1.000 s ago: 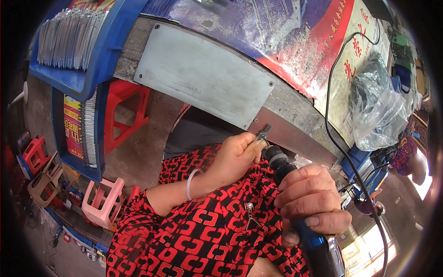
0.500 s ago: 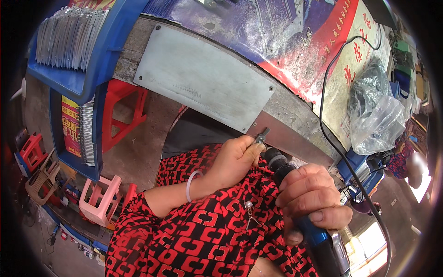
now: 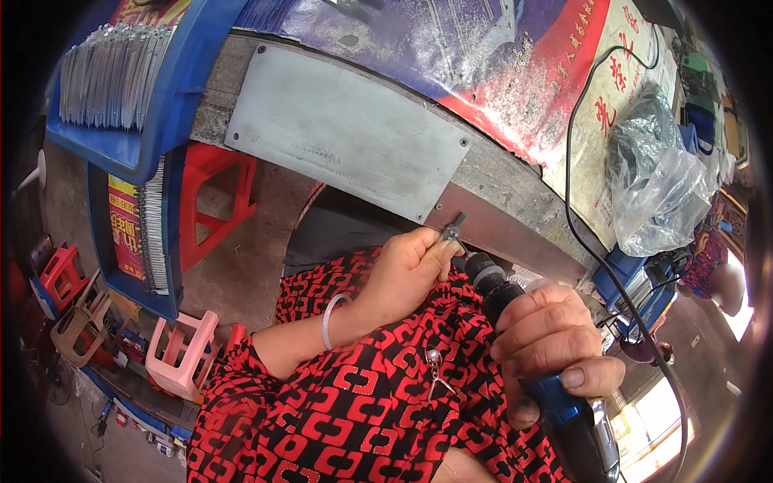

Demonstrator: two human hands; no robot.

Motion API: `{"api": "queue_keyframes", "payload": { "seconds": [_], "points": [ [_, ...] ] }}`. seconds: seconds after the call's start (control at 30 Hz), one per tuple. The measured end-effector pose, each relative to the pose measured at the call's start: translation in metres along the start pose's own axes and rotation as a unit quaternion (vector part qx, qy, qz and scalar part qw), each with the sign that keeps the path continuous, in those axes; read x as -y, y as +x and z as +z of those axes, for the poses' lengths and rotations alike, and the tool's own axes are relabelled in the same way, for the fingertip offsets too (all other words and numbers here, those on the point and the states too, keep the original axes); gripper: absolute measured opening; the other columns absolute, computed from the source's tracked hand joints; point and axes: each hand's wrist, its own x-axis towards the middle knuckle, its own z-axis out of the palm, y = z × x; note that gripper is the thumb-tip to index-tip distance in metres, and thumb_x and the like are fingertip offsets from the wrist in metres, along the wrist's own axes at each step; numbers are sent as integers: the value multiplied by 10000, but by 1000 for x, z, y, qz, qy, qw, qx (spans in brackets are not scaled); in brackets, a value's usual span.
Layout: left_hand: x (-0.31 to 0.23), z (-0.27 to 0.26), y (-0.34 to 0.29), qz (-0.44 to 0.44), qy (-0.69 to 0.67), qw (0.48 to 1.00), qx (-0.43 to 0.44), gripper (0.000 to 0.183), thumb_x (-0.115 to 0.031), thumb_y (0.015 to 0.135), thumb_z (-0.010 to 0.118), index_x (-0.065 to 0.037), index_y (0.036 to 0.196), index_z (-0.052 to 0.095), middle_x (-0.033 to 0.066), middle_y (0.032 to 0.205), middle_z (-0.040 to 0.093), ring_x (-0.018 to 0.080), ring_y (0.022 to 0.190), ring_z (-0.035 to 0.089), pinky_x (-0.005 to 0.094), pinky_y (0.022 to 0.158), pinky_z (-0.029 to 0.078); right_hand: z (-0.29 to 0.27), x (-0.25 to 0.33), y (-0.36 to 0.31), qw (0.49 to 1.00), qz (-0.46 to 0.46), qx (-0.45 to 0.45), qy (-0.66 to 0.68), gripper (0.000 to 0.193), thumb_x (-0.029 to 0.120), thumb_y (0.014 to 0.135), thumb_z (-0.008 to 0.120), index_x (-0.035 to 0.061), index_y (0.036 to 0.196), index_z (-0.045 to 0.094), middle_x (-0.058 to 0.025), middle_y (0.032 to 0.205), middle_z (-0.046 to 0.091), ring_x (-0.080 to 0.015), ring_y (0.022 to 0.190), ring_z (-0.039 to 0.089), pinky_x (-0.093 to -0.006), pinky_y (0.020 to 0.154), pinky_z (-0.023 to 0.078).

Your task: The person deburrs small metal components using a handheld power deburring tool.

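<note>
Between the thumb and fingers of my left hand (image 3: 407, 274) is a small grey metal part (image 3: 452, 231), its flat end pointing up and away from me. My right hand (image 3: 555, 342) wraps round a blue and black handheld power tool (image 3: 564, 414). The tool's dark nose (image 3: 486, 275) points up and left, close to the left fingertips. Whether its tip touches the metal part is too small to tell. Both hands are over my lap, just in front of the bench edge.
A pale metal plate (image 3: 338, 129) is screwed to the worn bench, with a brown strip (image 3: 503, 229) beside it. Blue bins (image 3: 173, 105) of thin metal strips stand left, near a red stool (image 3: 193, 217). A black cable (image 3: 570, 153) crosses the right side by plastic bags (image 3: 656, 185).
The right hand and the tool have shifted slightly right and down. The left hand keeps its pinch on the metal part, and the bench sits a little further left in view.
</note>
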Motion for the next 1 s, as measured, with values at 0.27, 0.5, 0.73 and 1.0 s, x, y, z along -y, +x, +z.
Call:
{"api": "queue_keyframes", "payload": {
  "seconds": [0.27, 0.5, 0.73, 1.0],
  "points": [
    [-3, 0, 0, 5, 6, 1000, 5, 203, -151, 951, 464, 6, 957, 593, -38, 645, 502, 23, 555, 419, 165, 501, 345, -2, -2, 1, 1000, -4, 5, 0, 481, 310, 795, 697, 88, 1050, 356, -37, 704, 570, -160, 547, 603, -264, 495, 498],
    [1, -1, 1, -13, -2, 1000, 6, 195, -148, 949, 470, 4, 947, 592, -39, 654, 503, 21, 568, 421, 164, 508, 345, 0, -1, 5, 999, 31, 27, -10, 432, 291, 797, 696, 92, 984, 362, -43, 699, 564, -162, 536, 596, -271, 474, 494],
    [-3, 0, -1, -35, -19, 999, 7, 190, -145, 945, 477, 6, 932, 592, -37, 670, 505, 25, 587, 422, 170, 518, 342, 3, -2, 6, 999, 34, 21, -2, 431, 293, 797, 696, 91, 981, 362, -41, 695, 561, -162, 533, 594, -264, 459, 478],
    [-4, -1, 1, 1, 6, 1000, 12, 218, -170, 949, 468, 5, 913, 593, -39, 639, 492, 24, 549, 405, 177, 490, 332, -2, 0, 6, 999, 32, 7, 6, 448, 277, 798, 699, 80, 1028, 369, -37, 693, 554, -169, 542, 587, -296, 506, 476]
  ]
}}
